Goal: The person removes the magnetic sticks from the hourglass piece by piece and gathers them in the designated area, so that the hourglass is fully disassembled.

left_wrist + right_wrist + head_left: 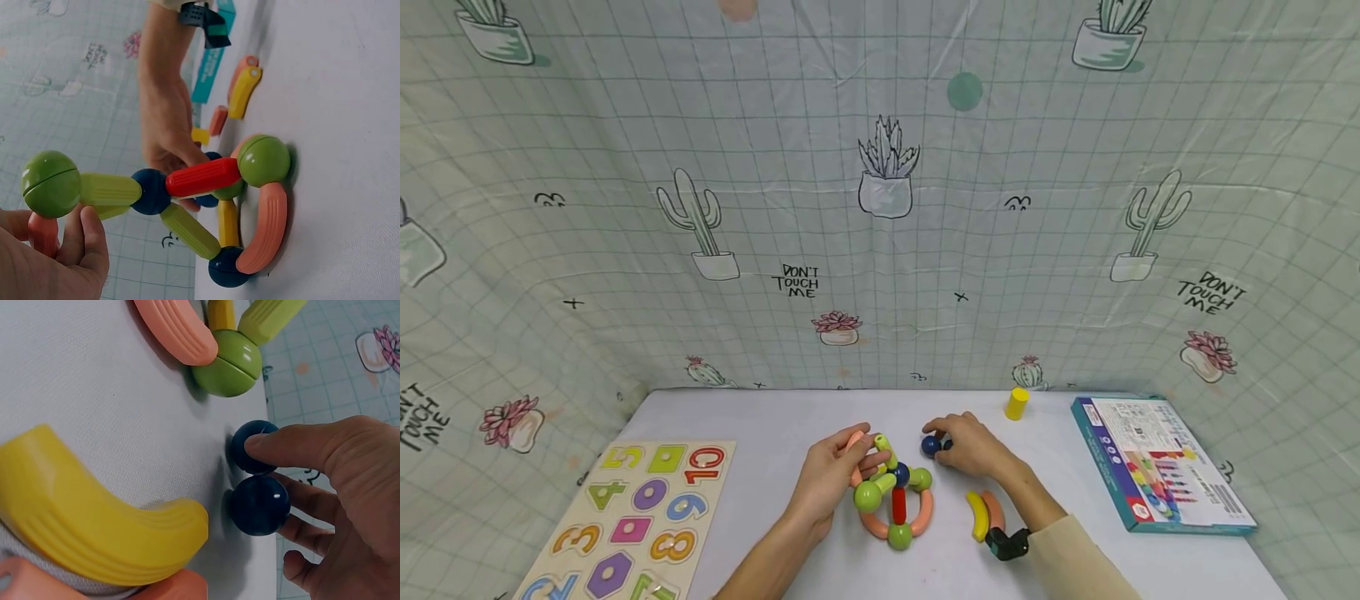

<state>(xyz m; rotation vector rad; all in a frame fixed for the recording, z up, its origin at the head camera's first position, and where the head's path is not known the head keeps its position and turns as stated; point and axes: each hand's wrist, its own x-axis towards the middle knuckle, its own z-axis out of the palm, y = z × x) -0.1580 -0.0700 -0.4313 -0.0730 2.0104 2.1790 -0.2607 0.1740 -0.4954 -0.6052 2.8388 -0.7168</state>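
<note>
A magnetic ball-and-rod structure stands on the table, with a green ball at its near side, curved salmon rods round its base and a red rod rising to a blue centre ball. My left hand pinches a salmon rod joined to a raised green ball. Right of the structure, my right hand grips a dark blue ball, thumb across it. A second blue ball lies beside that one, close to the fingers.
Yellow and salmon curved rods lie near my right wrist. A yellow cylinder stands farther back. At right is a toy box; at left lies a number puzzle board. A patterned cloth hangs behind.
</note>
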